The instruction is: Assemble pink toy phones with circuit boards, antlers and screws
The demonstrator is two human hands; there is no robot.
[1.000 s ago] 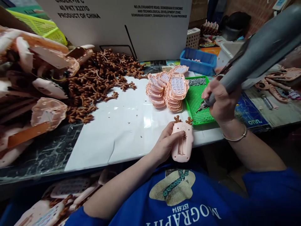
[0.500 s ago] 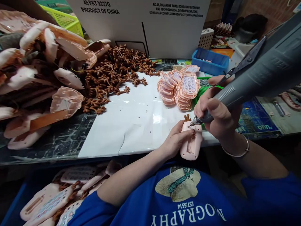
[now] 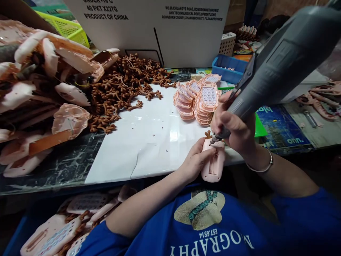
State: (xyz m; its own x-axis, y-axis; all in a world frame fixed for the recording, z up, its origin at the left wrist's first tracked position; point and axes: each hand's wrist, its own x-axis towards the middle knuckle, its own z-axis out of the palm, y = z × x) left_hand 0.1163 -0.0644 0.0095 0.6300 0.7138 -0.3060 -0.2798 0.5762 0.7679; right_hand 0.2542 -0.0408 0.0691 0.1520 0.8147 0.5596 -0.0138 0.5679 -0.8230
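My left hand grips a pink plastic toy phone, back side up, with its long battery slot facing me. A brown antler piece sticks out at the phone's far end. Wrapped round a grey electric screwdriver, my right hand holds it slanted, its tip on the upper part of the phone's back near a screw hole. Whether a screw sits under the tip is too small to tell. Tweezers or small snips seem to lie along the screwdriver, partly hidden by my fingers.
Stacked pink keypad shells stand beyond my hands. Brown antler pieces and pink shells are heaped at left. A blue tray and a white carton stand behind. Below left, a bin holds pink phones.
The screwdriver stands steeper, and its tip has shifted slightly on the phone's back. My left hand keeps its hold. The whole view has shifted a little.
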